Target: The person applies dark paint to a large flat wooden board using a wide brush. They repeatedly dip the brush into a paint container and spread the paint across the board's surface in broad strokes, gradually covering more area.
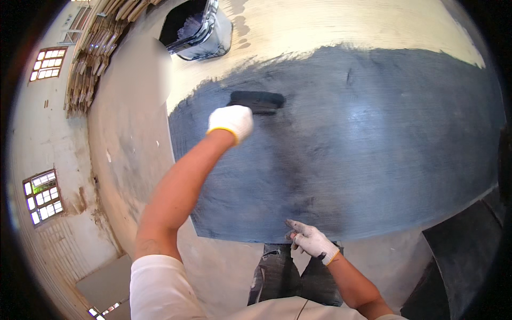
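My left hand (231,122), in a white knit glove with a yellow cuff, reaches forward, its fingers closed round a wide black paintbrush (257,100). The glove hides the handle. The brush rests on a large board (341,160) coated in dark blue-black paint, near the boundary with its bare cream part (304,29). Close to the board's near edge is my right hand (313,243), in a paint-smudged glove. Its index finger stretches out over the painted surface; the other fingers are partly bent, and I see nothing in them.
A squarish paint-smeared bucket (216,40) with dark contents stands at the far left of the board, beside dark drips. Black sheets (464,250) lie at the right. Stacked thin wooden sheets (90,69) lean along the left wall, which has barred windows (44,197).
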{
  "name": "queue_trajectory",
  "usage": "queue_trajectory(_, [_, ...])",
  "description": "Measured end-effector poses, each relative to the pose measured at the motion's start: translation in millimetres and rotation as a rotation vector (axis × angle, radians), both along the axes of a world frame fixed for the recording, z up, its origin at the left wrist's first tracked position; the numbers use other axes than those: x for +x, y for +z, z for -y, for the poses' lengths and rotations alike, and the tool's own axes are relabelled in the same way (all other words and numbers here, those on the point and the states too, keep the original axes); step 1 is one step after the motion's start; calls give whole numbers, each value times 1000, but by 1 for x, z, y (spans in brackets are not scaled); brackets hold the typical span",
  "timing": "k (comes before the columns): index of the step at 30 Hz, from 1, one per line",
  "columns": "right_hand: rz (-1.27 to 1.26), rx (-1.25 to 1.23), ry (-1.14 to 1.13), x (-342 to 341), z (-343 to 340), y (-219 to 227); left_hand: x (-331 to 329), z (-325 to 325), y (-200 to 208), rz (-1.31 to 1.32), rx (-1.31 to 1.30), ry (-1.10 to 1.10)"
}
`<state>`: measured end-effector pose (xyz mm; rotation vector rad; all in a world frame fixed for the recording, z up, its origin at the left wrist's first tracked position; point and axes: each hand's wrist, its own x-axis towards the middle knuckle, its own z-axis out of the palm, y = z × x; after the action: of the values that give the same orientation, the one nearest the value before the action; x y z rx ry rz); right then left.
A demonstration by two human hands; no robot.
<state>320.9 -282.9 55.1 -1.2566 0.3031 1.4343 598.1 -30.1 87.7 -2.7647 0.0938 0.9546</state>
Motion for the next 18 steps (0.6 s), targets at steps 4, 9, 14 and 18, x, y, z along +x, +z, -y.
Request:
queue_trajectory(4, [-11,43,-51,4,13,17,30,-64,5,-5,89,214])
queue_trajectory(9, [-35,15,-101,-9,32,-7,-26,19,-7,70,-29,5])
queue_trajectory(14, [7,148,-83,-15,28,0,34,-19,-5,122,78,110])
queue_trajectory(18, [49,130,-116,-27,38,-15,12,77,2,26,-73,-87])
